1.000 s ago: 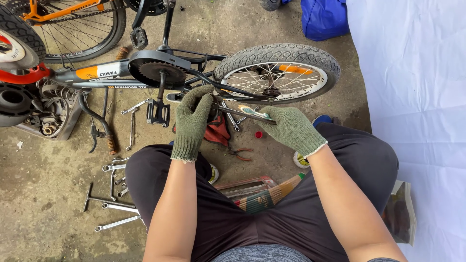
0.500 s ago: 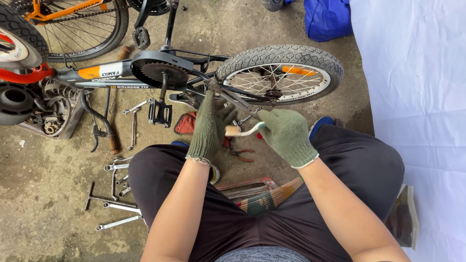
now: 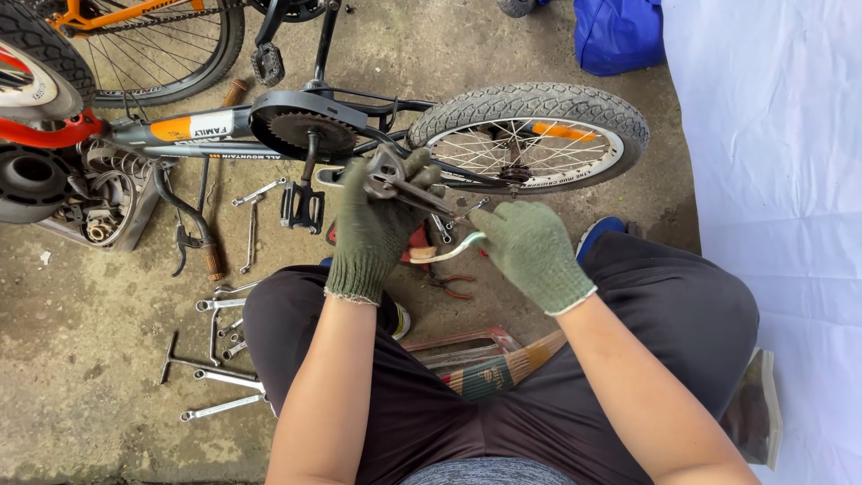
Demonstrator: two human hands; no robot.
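A small bicycle lies on its side on the concrete, with its rear wheel [image 3: 539, 135] and black chain guard [image 3: 301, 126] in front of me. My left hand [image 3: 373, 233], in a green knit glove, is closed around a dark metal brake part [image 3: 395, 180] held just beside the wheel's tyre. My right hand [image 3: 532, 253], also gloved, pinches a curved silver piece [image 3: 453, 250] that reaches toward the brake part. Both hands hover above my knees. A black pedal [image 3: 301, 207] hangs below the chain guard, left of my left hand.
Several wrenches [image 3: 215, 377] lie on the floor at the left. Red-handled pliers [image 3: 453, 286] rest under my hands. An orange bicycle [image 3: 135, 36] and engine parts [image 3: 99, 207] crowd the upper left. A blue bag [image 3: 620, 31] and a white sheet [image 3: 772, 180] are at the right.
My left hand has lifted the brake part closer to the tyre. My right hand has drawn back slightly right, holding the curved silver piece.
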